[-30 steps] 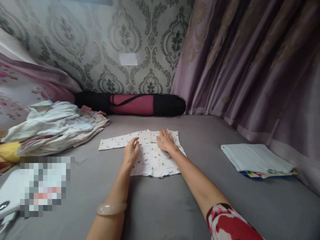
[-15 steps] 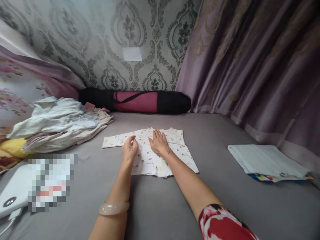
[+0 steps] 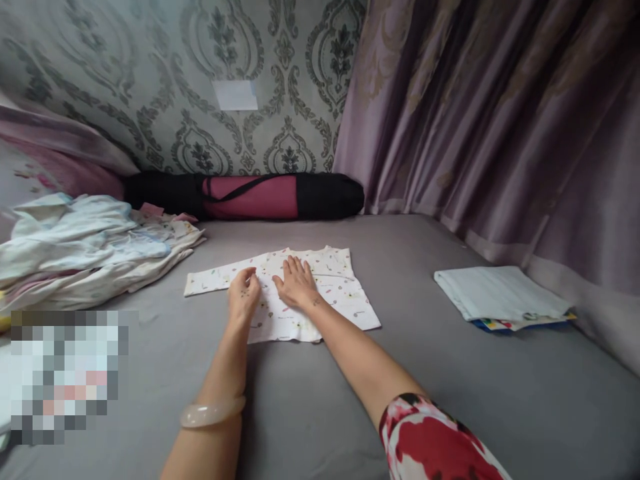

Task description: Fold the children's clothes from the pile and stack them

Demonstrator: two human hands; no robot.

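Note:
A small white long-sleeved shirt (image 3: 330, 300) with a tiny coloured print is spread on the grey bed sheet (image 3: 310, 413). Its one sleeve reaches out to the left; on the right, a sleeve lies folded across the body. My left hand (image 3: 243, 293), fingers curled in towards the thumb, grips the shirt at its left side, near the base of the outstretched sleeve. The fingertips are partly hidden. Flat on the upper middle of the shirt rests my right hand (image 3: 297, 283), palm down with fingers spread.
Crumpled light clothes (image 3: 95, 247) are heaped at the left. A black and dark pink rolled bag (image 3: 250, 197) lies along the patterned wall. Folded pale cloth (image 3: 503, 293) sits at the right, below a purple curtain (image 3: 425, 120). A blurred-out item (image 3: 70, 373) is at the lower left.
The view has turned a little to the right, so everything appears further left. Both hands keep nearly the same places on the shirt.

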